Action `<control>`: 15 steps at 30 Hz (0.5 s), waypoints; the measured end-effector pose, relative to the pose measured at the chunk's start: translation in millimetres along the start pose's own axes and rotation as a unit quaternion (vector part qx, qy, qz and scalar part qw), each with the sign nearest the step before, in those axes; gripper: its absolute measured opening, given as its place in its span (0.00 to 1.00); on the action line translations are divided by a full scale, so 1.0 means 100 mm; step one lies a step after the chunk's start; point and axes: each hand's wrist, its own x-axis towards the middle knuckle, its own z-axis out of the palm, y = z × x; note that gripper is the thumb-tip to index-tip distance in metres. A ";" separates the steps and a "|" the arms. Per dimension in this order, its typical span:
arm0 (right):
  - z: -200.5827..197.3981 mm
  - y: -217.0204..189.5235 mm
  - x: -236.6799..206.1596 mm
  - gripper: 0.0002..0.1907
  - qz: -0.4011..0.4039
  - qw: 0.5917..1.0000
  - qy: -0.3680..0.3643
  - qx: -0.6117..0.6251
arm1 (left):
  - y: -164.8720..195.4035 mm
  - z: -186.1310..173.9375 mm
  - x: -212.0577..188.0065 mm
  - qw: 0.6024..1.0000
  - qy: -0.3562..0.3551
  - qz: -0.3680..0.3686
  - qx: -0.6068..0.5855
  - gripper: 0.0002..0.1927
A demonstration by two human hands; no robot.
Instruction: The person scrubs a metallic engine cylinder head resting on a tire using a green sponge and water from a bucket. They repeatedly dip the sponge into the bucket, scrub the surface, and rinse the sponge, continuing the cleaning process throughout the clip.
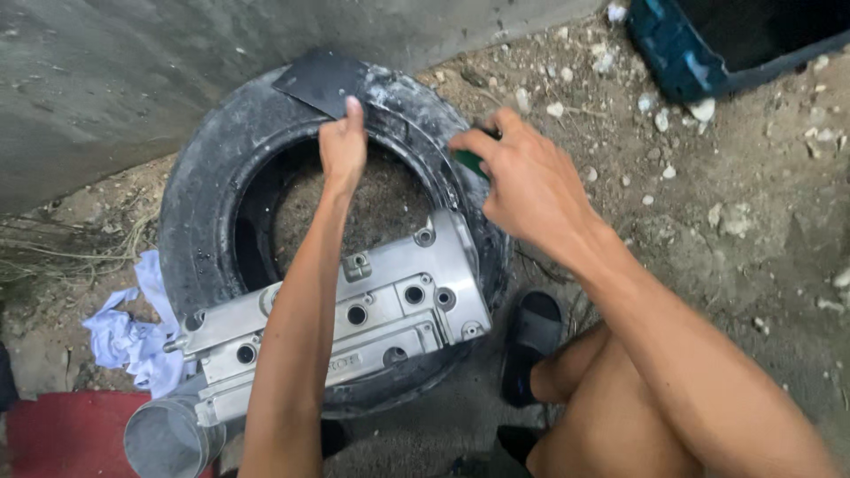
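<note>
A worn black tyre (pixel 208 177) lies flat on the dirt ground. Across its near side rests a silver metal engine cover (pixel 390 305) with several round holes. My left hand (pixel 343 146) reaches over the tyre's hole and pinches the corner of a dark sheet of sandpaper (pixel 320 80) lying on the far rim. My right hand (pixel 522 181) hovers over the tyre's right rim, its fingers curled on a small green and black object (pixel 470 162), mostly hidden by the hand.
A concrete wall (pixel 177 71) runs along the far left. A crumpled pale cloth (pixel 133 327) lies left of the tyre, a grey pipe end (pixel 168 438) and a red surface (pixel 62 434) at the bottom left. A dark blue crate (pixel 691 53) stands top right. My sandalled foot (pixel 531 341) is beside the tyre.
</note>
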 end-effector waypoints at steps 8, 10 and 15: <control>0.01 -0.06 -0.01 0.27 -0.036 0.999 0.023 -0.016 | 0.17 -0.06 -0.14 0.972 -0.100 -0.153 -0.147 0.21; 0.01 -0.07 -0.01 0.29 -0.007 1.000 -0.008 -0.012 | 0.15 -0.03 -0.14 0.976 -0.053 -0.187 -0.099 0.24; 0.01 -0.08 -0.03 0.29 -0.011 1.000 -0.019 -0.019 | 0.04 0.02 -0.14 0.996 0.023 -0.063 -0.063 0.34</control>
